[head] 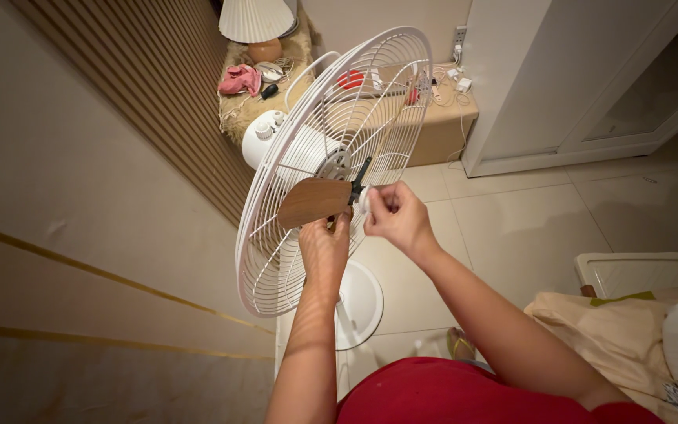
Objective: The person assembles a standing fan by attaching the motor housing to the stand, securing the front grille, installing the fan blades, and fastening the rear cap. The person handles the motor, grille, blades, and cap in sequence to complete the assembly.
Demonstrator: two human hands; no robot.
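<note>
Fingers of our right hand (395,216) are pinching the small white hub cap (363,201) at frame centre, while our left hand (325,245) is gripping the wooden fan blade (313,201) inside the white grille (331,149). We are judging it best to be holding the blade firmly steady and turning the cap squarely.

Pleated lamp (256,20), pink cloth (238,79), perhaps chargers (457,81).

Fan grille (276,259) behind; open floor (512,228) rightward.
</note>
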